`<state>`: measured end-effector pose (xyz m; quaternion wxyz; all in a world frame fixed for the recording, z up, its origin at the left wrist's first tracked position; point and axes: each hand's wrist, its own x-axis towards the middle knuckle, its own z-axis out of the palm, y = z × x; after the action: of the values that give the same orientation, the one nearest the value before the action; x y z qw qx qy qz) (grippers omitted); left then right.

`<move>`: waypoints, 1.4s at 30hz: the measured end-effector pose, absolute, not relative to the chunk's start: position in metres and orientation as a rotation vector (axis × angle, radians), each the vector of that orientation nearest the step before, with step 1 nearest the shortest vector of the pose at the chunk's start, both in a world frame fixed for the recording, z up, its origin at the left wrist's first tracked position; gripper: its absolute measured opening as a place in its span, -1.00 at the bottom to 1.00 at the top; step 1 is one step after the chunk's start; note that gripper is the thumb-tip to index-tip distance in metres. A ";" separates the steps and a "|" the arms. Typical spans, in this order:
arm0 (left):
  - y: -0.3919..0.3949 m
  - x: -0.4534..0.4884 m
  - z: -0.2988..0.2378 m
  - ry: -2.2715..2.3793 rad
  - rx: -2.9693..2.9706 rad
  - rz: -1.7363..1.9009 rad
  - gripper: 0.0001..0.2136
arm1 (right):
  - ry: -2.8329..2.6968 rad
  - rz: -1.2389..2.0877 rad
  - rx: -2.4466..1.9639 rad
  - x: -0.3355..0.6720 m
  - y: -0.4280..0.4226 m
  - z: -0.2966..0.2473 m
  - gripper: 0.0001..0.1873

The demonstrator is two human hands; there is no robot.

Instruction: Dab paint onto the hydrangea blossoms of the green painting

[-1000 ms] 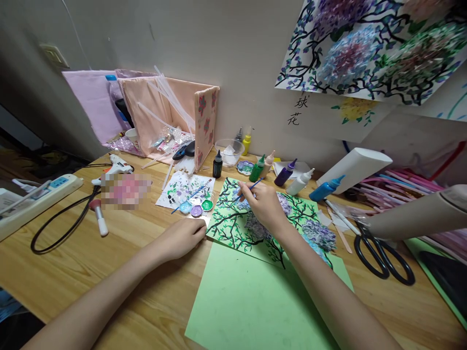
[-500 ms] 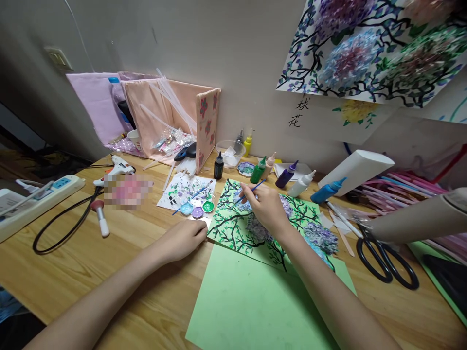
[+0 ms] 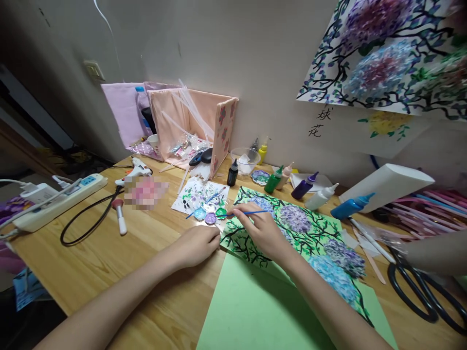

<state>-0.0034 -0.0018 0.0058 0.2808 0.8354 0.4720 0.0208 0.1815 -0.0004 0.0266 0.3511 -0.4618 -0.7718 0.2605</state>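
The right hand (image 3: 260, 231), pinching the thin blue paintbrush (image 3: 251, 212) between thumb and fingers, has shifted left off the hydrangea painting (image 3: 302, 228), so its bristles now meet the small paint pots (image 3: 210, 218) just beyond the fingertips.

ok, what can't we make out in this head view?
- Blurred pink patch, head view: mosaic hides whatever lies there.
- Paintbrush tip in the right hand: too small to tell whether it touches the paint pots.
- Left hand fingertips: curled under, so any grip on the painting edge is hidden.
- Scissors: cut off by the right edge.
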 end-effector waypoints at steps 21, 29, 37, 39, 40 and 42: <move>0.000 -0.004 0.007 1.258 2.207 0.008 -0.70 | -1.800 0.245 -1.335 0.218 0.009 0.045 -0.61; 0.002 -0.003 0.003 1.247 2.224 0.000 -0.71 | -1.950 0.134 -1.390 0.215 0.014 0.027 -0.59; 0.002 -0.005 0.003 1.241 2.229 0.013 -0.71 | -1.992 0.057 -1.421 0.215 0.015 0.022 -0.56; 0.002 -0.005 0.003 1.236 2.227 0.008 -0.71 | -1.995 0.062 -1.422 0.214 0.016 0.021 -0.56; 0.002 -0.005 0.003 1.237 2.225 0.004 -0.71 | -1.999 0.066 -1.423 0.214 0.016 0.020 -0.56; 0.002 -0.005 0.002 1.239 2.224 0.003 -0.71 | -2.005 0.075 -1.427 0.214 0.017 0.019 -0.57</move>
<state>-0.0051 0.0022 0.0024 0.2935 0.8351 0.4652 0.0009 0.2138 0.0169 0.0188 0.3335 -0.5464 -0.7677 0.0288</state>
